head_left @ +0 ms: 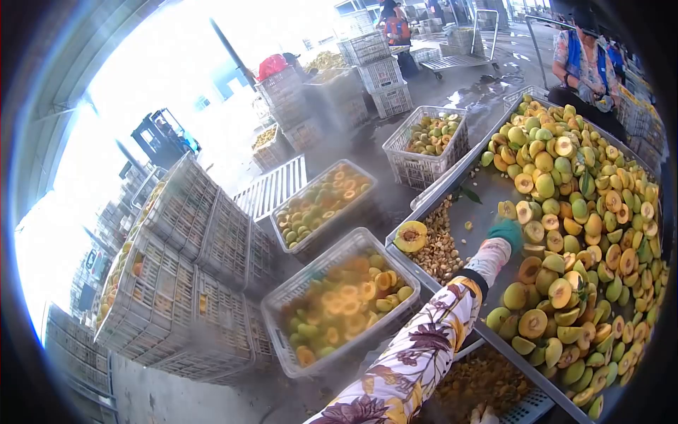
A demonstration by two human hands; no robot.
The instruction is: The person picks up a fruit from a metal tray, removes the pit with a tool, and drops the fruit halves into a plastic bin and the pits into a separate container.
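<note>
R hand (pixel 506 233) outstretched, gloved, over halved fruit (pixel 565 233)

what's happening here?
A person in a floral sleeve reaches a gloved hand into a pile of halved and whole peaches on a metal table. A peach half and a heap of pits lie at the table's edge. Crates of halves stand on the floor alongside. Another person sits at the table's far end.

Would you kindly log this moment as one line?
gloved hand: reaching to halved fruit on table | pits beside | crates left
</note>
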